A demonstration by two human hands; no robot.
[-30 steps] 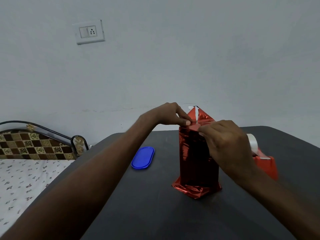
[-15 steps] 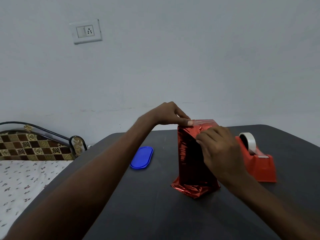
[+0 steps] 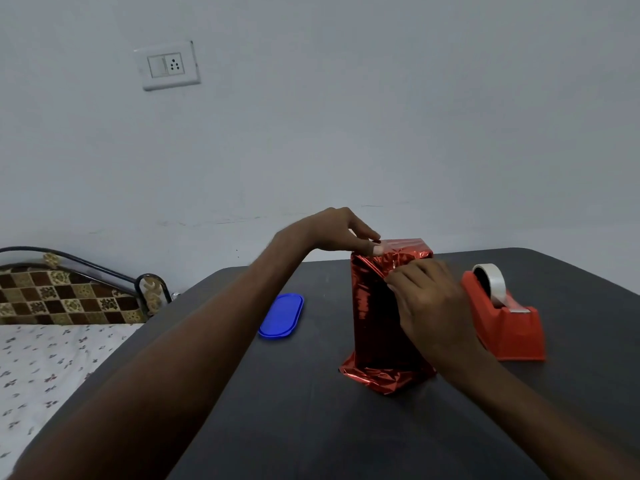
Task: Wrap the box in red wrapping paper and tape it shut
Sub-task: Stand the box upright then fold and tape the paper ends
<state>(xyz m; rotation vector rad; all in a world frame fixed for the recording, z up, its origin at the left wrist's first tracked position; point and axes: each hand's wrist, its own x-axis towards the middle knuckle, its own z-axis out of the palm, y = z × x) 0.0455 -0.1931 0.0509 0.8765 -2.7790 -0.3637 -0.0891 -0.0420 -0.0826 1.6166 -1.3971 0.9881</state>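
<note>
Currently the box [image 3: 384,317] is standing upright near the middle of the dark grey desk [image 3: 311,427], fully covered in glossy red wrapping paper [image 3: 367,306]. The foil is catching light along the near left edge and reading almost black on the shaded front face. At the base the paper is bunching out in a crumpled skirt on the desk; at the top the flap is lying folded over, creased and wrinkled.

Just right of the box a red tape dispenser [image 3: 509,327] is sitting on the desk, carrying a roll of clear tape [image 3: 491,282]. A blue oval lid [image 3: 282,315] is lying flat to the left, apart from the box. A pale grey wall [image 3: 346,133] is filling the background, with a white switch plate [image 3: 169,65] mounted high on the left. A bed [image 3: 52,358] with a floral sheet and a checkered headboard is sitting beside the desk's left edge.

The left hand [image 3: 332,232] is reaching over the top left corner, thumb pressing the folded paper down, other fingers relaxed and slightly spread. The right hand [image 3: 429,299] is covering the upper front face, fingers curled against the fold; it appears to be pinching the paper edge, though the fingertips are partly hidden.
</note>
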